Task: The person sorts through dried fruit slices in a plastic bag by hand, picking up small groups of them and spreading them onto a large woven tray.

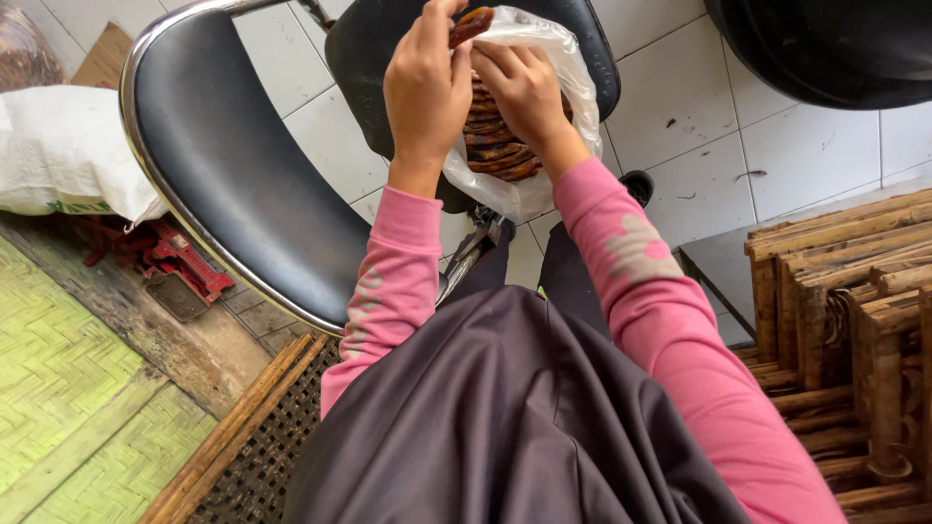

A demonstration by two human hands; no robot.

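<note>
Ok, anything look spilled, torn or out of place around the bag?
Nothing stands out. The clear bag looks whole, its brown pieces stacked inside; the left hand holds one piece at the mouth, and the right hand holds the rim. Nothing spilled.

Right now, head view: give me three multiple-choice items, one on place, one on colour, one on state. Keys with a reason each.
1. Where is the clear bag?
A. On the green mat
B. Over the black chair seat, between both hands
C. On the wooden racks

2. What colour are the sleeves?
A. Pink
B. Blue
C. White

3. What is the left hand doing?
A. Lying flat on the lap
B. Gripping the chair's chrome rim
C. Pinching a brown piece at the bag's mouth

Answers:
1 B: the bag sits between the left hand and right hand, above the chair.
2 A: both forearms are in pink fabric.
3 C: its fingertips close on the brown piece above the stacked brown pieces in the bag.
</note>
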